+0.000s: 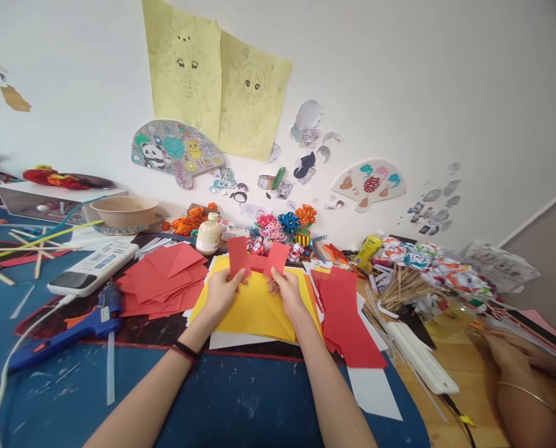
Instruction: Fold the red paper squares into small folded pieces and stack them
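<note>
Holding red cut paper (pixel 258 258), notched top, both hands (pixel 221 292), yellow sheets (pixel 254 308) beneath

A blue-covered craft table (pixel 240 404) bore yellow paper sheets (pixel 254 308), red paper squares (pixel 159 280), a blue glue gun (pixel 72 326) and a white remote control (pixel 93 267).

You see two yellow drawings (pixel 216 87) taped upper centre | two paper fans (pixel 177 151) on the wall | one bowl (pixel 126 210) at left | one glue gun (pixel 67 330) lower left | one bottle (pixel 209 234) mid-frame | one red cut-out (pixel 258 257) held by your two hands, left hand (pixel 221 292) and right hand (pixel 287 294) | one other person's arm (pixel 520 379) lower right.
</note>
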`<state>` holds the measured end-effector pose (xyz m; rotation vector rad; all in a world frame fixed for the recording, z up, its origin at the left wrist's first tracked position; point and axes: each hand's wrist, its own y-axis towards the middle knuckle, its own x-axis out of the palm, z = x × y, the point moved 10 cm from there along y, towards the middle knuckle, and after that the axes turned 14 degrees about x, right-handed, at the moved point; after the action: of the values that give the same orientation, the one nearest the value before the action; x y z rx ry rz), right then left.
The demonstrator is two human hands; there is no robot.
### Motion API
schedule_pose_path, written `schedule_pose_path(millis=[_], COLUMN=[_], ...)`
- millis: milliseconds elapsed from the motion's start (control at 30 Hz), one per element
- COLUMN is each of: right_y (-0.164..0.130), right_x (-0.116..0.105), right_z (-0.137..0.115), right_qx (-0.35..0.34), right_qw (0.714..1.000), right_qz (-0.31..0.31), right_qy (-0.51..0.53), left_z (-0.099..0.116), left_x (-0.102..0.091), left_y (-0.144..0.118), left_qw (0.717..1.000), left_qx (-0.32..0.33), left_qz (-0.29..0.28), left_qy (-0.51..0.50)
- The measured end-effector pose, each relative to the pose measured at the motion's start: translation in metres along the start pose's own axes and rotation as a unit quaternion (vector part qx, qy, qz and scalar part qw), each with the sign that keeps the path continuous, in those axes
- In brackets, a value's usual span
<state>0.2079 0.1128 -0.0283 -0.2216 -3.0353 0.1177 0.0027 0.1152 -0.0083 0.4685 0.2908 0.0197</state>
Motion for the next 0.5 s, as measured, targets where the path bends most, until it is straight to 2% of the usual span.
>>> schedule_pose_path(millis=[67, 133, 200, 333, 500], right_y=[0.002, 0.001, 0.0, -0.01, -0.021], right_x=[-0.014, -0.018, -0.006, 0.039, 0.06], right_z=[-0.002, -0.004, -0.003, 0.0, -0.008], right_qx=[-0.007, -0.016, -0.014, 0.012, -0.007], right_qw=[0.999, 0.998, 1.0, 0.991, 0.982], right_qz=[0.045, 0.058, 0.017, -0.117, -0.16], right_qy=[0.012, 0.005, -0.011, -0.067, -0.104], left_z=[-0.001, 0.002, 0.008, 0.019, 0.024], left_x=[-0.008, -0.006, 0.003, 0.02, 0.024], left_y=[0.002, 0.003, 0.002, -0.003, -0.008], left_qw=[1.0, 1.0, 0.999, 0.992, 0.953], left_qx=[-0.001, 0.005, 0.017, 0.054, 0.079], left_qz=[0.023, 0.011, -0.027, -0.083, -0.114], left_qy=[0.001, 0.002, 0.007, 0.078, 0.27])
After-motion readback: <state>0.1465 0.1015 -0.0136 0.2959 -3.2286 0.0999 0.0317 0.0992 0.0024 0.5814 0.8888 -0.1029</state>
